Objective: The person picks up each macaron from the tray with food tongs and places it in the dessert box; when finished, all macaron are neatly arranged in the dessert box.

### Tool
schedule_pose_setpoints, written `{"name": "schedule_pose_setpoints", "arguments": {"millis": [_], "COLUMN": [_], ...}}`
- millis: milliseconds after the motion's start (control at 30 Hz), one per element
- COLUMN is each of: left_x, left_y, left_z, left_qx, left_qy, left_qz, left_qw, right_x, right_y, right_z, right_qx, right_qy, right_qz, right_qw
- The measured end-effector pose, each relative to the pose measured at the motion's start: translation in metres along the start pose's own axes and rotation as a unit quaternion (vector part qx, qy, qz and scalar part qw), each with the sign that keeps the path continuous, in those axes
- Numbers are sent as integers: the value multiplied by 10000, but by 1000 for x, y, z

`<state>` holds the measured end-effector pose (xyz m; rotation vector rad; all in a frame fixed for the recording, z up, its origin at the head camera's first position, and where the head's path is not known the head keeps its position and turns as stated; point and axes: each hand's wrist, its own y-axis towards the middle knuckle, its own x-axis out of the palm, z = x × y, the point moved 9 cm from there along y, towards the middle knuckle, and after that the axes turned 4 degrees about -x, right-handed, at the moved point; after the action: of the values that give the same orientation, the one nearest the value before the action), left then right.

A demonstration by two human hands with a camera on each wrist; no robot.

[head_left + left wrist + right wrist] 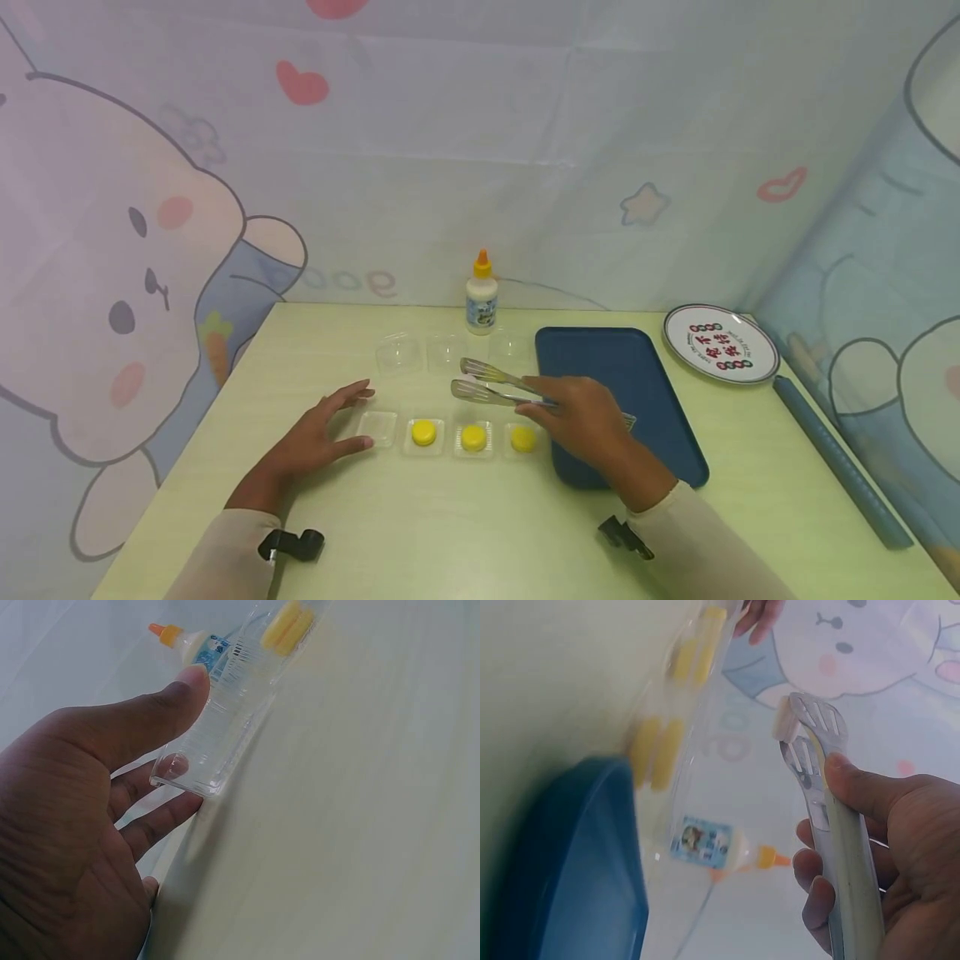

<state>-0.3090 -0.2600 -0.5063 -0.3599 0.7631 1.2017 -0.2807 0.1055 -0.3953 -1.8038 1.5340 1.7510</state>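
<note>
My right hand (pixel 577 412) grips metal tongs (pixel 829 802) with slotted ends. A small pale disc (pixel 785 720), apparently a macaron, sits between those ends. Below the tongs on the table runs a row of clear plastic compartments (pixel 378 429). Three of them hold yellow macarons (pixel 423 432), (pixel 474 437), (pixel 522 438); the leftmost has none. Around that leftmost compartment, my left hand (pixel 318 437) spreads its thumb and fingers on either side. In the left wrist view, the thumb (pixel 165 712) lies by the clear plastic, and a fingertip shows through it.
Clear lid sections (pixel 399 354) stand behind the row. Farther back is a glue bottle (pixel 482 304) with an orange tip. A dark blue tray (pixel 622 358) lies under my right hand. At the right are a printed plate (pixel 722 343) and a long grey-blue roll (pixel 840 462).
</note>
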Motion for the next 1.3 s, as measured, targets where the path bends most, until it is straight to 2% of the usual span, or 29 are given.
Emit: {"name": "schedule_pose_setpoints", "arguments": {"millis": [400, 667, 1033, 1300], "left_x": [-1, -1, 0, -1], "left_y": [0, 1, 0, -1], "left_z": [-1, 2, 0, -2], "left_qx": [12, -31, -235, -480], "left_qy": [6, -34, -2, 0], "left_qz": [21, 18, -23, -56], "left_qw": [10000, 10000, 9997, 9988], "right_x": [24, 43, 79, 95], "right_y": [26, 36, 52, 61], "right_z": [-39, -58, -82, -94], "right_qx": [-298, 49, 107, 2], "right_qy": [-127, 96, -337, -604], "right_qz": [-284, -714, -1414, -1703], "right_qw": [9991, 9974, 9893, 9835]}}
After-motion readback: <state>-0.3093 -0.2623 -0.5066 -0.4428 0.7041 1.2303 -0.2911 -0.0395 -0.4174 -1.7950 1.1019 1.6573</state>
